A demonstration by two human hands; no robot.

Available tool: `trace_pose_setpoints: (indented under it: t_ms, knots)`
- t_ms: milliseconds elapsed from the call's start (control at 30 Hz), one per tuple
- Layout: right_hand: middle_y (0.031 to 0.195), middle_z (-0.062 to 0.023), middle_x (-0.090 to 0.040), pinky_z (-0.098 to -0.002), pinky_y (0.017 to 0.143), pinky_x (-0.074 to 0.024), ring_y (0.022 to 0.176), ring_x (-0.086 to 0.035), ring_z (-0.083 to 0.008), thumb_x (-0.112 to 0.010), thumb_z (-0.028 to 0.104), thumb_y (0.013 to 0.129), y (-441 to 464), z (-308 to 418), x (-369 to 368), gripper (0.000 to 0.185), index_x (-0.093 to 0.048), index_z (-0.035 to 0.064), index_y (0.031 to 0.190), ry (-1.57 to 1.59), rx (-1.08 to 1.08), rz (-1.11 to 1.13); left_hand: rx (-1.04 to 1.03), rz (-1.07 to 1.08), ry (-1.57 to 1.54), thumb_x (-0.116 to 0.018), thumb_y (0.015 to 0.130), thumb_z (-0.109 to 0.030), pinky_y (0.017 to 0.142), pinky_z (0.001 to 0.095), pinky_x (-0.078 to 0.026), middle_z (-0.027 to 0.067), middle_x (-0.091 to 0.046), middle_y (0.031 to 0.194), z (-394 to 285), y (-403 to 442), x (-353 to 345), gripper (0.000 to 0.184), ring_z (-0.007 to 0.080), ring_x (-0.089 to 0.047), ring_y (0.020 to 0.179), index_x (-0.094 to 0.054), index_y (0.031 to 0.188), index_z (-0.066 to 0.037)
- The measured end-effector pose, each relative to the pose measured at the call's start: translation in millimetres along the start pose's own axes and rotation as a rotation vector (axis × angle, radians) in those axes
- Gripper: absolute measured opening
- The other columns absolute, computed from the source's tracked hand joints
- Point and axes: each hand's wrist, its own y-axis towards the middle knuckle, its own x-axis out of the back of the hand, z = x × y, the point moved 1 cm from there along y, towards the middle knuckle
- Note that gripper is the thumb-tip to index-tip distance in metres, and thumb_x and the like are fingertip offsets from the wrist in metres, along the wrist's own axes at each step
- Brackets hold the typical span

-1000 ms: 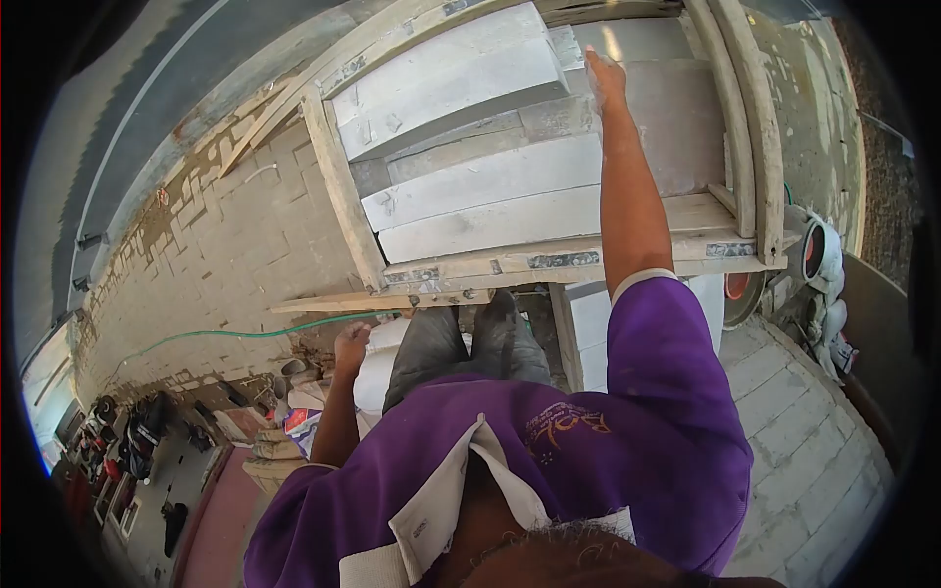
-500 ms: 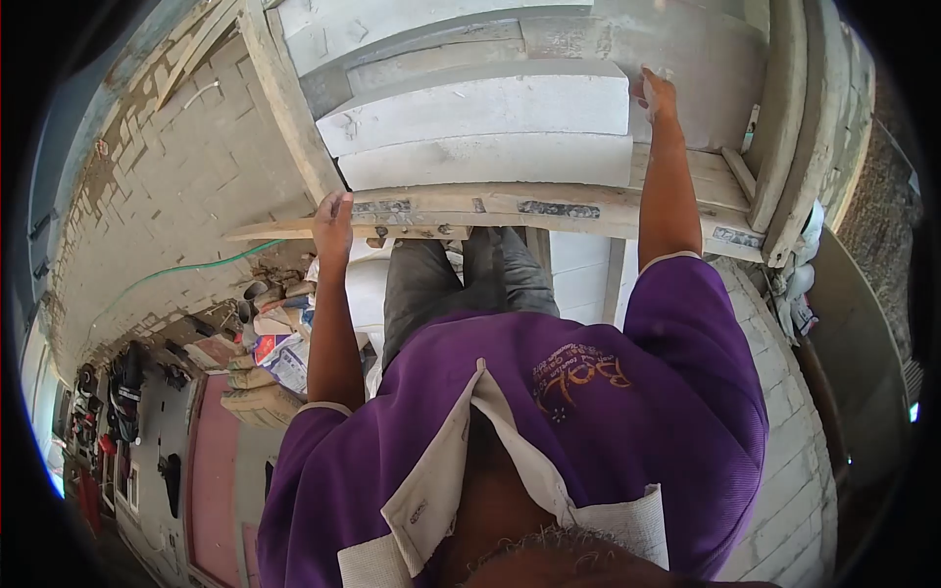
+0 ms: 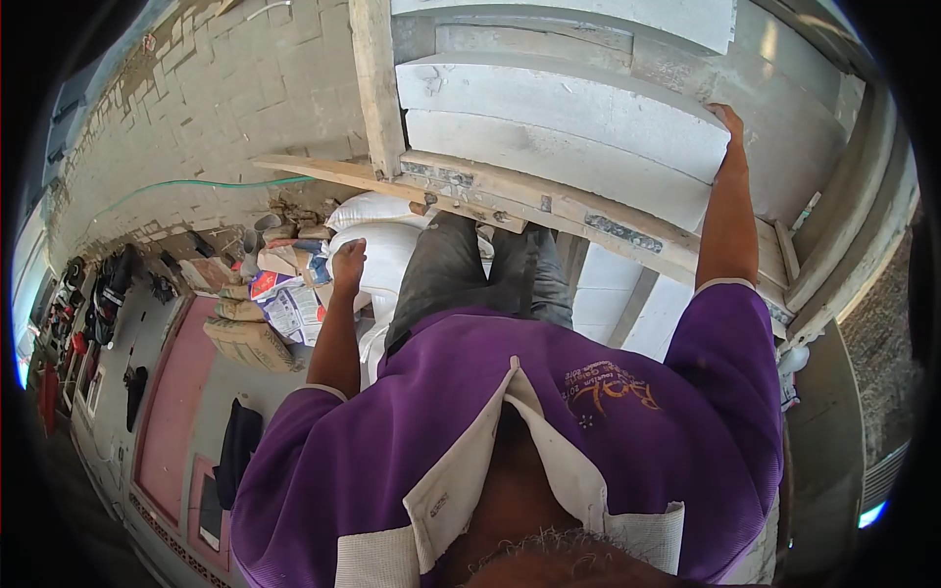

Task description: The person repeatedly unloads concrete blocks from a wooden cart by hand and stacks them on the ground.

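My right hand [image 3: 727, 125] reaches out at the far right, its fingers curled over the right end of a long white block [image 3: 559, 93]. That block lies on top of another white block [image 3: 549, 147] of similar shape. Both rest behind the wooden beam [image 3: 549, 201] at the front of a timber frame. My left hand [image 3: 349, 263] hangs in the air left of my legs, away from the beam, with fingers loosely curled. Nothing shows in it.
A further white block [image 3: 588, 15] lies farther back. A wooden post [image 3: 376, 88] stands at the frame's left. White sacks [image 3: 377, 245], brown paper bags [image 3: 253, 343] and a green hose [image 3: 206, 182] are on the left. Curved timbers [image 3: 858, 216] bound the right side.
My left hand has left the front beam and dropped back toward my body. My right hand has moved from beside the blocks onto the upper block's end. The view has turned.
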Motion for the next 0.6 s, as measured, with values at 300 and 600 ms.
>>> trace_pose_setpoints:
  t_ms: [300,600]
  knots:
    - [0.089,-0.0100,-0.073,-0.0308,0.074,-0.0511,0.080,-0.068,-0.0183,-0.051,0.023,0.084,-39,104,9,0.034,-0.075,0.0042,0.099,0.015,-0.417,-0.086,0.081,-0.002,-0.077,-0.065,0.090,-0.030,0.069,0.0294,-0.052,0.0099,-0.070,0.090,66,-17,14,0.041,0.0163,-0.064,0.072,-0.066,0.109,0.006]
    - [0.078,-0.0085,-0.067,-0.0323,0.066,-0.0486,0.071,-0.062,-0.0215,-0.061,0.028,0.079,-64,95,23,0.031,-0.072,0.0002,0.088,0.277,-0.079,-0.113,-0.061,0.197,-0.375,-0.061,0.094,-0.037,0.077,0.0302,-0.049,0.0093,-0.067,0.104,-88,-16,-27,0.042,0.0180,-0.065,0.090,-0.060,0.114,0.001]
